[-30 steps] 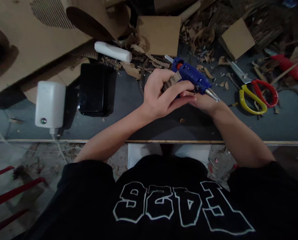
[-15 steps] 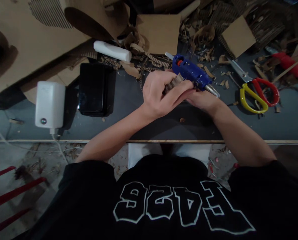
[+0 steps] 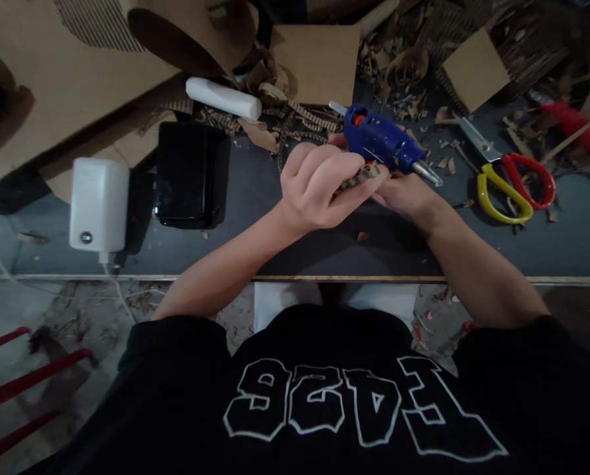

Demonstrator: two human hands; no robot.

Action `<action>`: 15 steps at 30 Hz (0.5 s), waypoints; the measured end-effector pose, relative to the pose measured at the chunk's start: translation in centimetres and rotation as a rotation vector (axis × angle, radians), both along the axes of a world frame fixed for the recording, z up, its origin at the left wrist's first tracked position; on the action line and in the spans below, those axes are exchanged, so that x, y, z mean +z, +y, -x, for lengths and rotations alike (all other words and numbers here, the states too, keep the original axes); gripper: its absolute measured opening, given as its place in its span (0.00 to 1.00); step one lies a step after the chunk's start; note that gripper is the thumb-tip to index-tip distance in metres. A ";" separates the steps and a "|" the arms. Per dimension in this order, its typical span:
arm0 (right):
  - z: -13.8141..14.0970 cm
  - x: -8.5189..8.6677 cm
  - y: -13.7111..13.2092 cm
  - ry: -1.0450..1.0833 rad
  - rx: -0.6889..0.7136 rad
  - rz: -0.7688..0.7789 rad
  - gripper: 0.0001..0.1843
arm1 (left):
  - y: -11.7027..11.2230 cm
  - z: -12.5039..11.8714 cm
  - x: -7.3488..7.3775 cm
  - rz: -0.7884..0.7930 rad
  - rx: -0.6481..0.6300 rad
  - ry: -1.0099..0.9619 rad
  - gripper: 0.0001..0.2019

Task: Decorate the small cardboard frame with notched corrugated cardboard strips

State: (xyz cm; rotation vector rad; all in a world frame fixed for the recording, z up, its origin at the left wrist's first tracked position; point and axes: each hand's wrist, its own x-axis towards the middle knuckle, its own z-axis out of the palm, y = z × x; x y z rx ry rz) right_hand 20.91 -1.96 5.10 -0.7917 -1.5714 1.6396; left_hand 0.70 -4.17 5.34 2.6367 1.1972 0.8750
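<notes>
In the head view, my left grip (image 3: pixel 319 185) folds around corrugated cardboard (image 3: pixel 364 174); over the desk (image 3: pixel 314 256), my right grip (image 3: pixel 402 194) seems wrapped around the blue glue gun (image 3: pixel 382 140), likely so its nozzle (image 3: pixel 427 173) points away from the cardboard.

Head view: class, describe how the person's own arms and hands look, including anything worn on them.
The left hand and right hand show no gloves, though the right is partly hidden. The forearms are bare, with no watch or band visible. The sleeves are short, loose and black, matching a shirt with white-outlined characters.
</notes>
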 end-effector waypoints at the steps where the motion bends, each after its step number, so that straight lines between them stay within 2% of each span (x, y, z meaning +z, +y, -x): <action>1: 0.0 -0.1 0.0 0.002 -0.002 0.006 0.34 | -0.1 0.1 0.7 -0.021 -0.016 0.028 0.31; 4: 0.1 -0.4 -0.1 -0.007 -0.033 0.026 0.33 | -0.1 0.1 1.0 -0.096 -0.005 0.079 0.32; 8: 0.3 -0.8 -0.2 0.005 -0.078 0.045 0.33 | 0.3 0.1 -0.9 -0.169 -0.013 -0.001 0.26; 11: 0.3 -0.5 -0.3 0.024 -0.083 0.068 0.31 | 0.4 0.4 -1.6 -0.101 0.010 -0.095 0.25; 15: 0.5 -0.2 -0.1 0.053 -0.115 0.086 0.31 | 0.1 0.5 -0.8 -0.012 0.035 -0.142 0.26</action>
